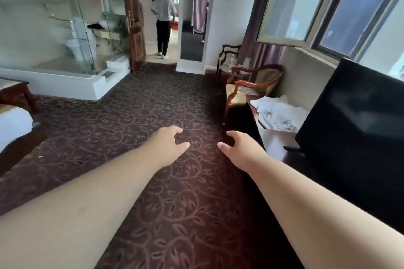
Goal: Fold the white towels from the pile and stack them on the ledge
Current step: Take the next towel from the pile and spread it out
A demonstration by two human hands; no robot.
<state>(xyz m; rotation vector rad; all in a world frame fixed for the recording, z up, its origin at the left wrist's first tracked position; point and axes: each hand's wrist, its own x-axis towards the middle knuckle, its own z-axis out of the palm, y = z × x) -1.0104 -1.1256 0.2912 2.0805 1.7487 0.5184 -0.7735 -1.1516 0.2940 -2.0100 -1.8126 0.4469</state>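
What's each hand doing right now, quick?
Left hand: open, fingers loosely curled, holding nothing, out over the carpet.
Right hand: open, fingers loosely curled, holding nothing.

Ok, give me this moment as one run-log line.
stage: pre-pick | left hand: empty, over carpet | right hand: empty | white towels: unfolded pile, right, beside chair
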